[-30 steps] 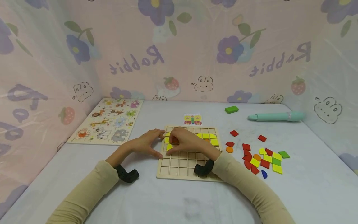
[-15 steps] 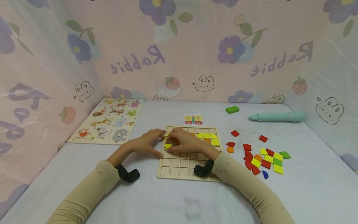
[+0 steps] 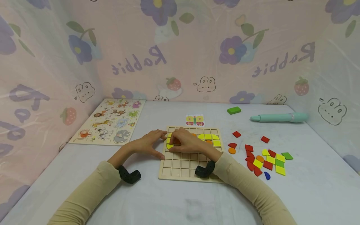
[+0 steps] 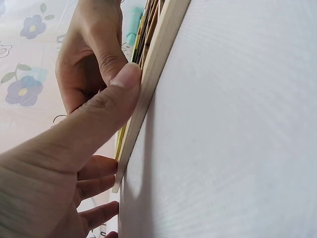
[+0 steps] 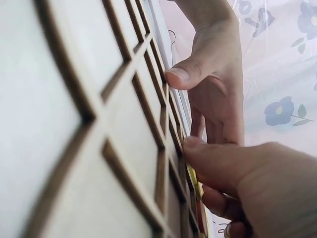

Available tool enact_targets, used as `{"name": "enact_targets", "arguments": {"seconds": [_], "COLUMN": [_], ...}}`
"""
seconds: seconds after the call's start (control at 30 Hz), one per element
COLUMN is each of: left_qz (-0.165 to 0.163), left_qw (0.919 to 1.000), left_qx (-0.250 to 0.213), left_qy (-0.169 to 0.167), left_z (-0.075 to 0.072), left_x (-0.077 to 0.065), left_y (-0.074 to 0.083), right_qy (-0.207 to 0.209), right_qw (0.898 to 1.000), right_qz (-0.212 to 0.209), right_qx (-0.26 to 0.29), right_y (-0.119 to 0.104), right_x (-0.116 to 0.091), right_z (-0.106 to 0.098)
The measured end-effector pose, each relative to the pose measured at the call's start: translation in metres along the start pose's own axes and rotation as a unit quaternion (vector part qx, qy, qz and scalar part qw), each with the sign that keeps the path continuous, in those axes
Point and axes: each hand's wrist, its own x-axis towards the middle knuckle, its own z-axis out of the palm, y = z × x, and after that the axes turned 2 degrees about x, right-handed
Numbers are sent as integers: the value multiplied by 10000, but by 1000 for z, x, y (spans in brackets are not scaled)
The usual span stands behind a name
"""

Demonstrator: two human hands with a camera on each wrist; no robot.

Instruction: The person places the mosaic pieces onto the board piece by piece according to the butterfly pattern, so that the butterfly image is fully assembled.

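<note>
We've got the grid board point(image 3: 191, 179) flat on the counter point(image 3: 146, 203), pattern card point(image 3: 194, 120) just past its far edge, loose pcs point(image 3: 257, 163) off to the R. L hand point(image 3: 144, 144): thumb and fingers apart, tips touching the board's L edge, prob. bracing it. R hand point(image 3: 187, 141): fingers curled over the far-L cells, thumb tip just beside a rounded yellow pc point(image 3: 169, 146); can't tell if it's pinching anything, the hand covers the spot. Yellow pc is in the board's L-most column, curved edge looks turned near-left; flush or not, we can't tell. Step in hand, we'd judge: seating that pc. To do it well: brace w/ L hand so the board doesn't slide, line straight edges up w/ the cell ridges, press down evenly w/ a fingertip, go light so nothing around it pops up.
</note>
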Motion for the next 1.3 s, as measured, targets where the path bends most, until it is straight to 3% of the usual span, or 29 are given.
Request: {"name": "enact_targets", "arguments": {"seconds": [0.23, 0.4, 0.67, 0.93, 1.13, 1.3], "left_qz": [-90, -162, -173, -168, -157, -193], "left_qw": [10000, 9999, 9998, 9999, 9999, 9998], "left_qx": [-6, -20, 84, 31, 6, 55], "left_qy": [-16, 14, -1, -23, -46, -61], "left_z": [1, 1, 0, -1, 1, 1], "left_x": [1, 1, 0, 0, 0, 1], "left_y": [0, 1, 1, 2, 2, 3], "right_qy": [-26, 307, 725, 1029, 922, 837], "right_qw": [9994, 9976, 9887, 9781, 9733, 9694], "right_qz": [327, 419, 1265, 1807, 2101, 2302], "right_qx": [101, 458, 340, -67, -91, -177], "right_y": [2, 18, 46, 56, 65, 72], "right_x": [-6, -34, -136, -241, -292, -316], "right_z": [-13, -43, -87, -115, -120, -126]}}
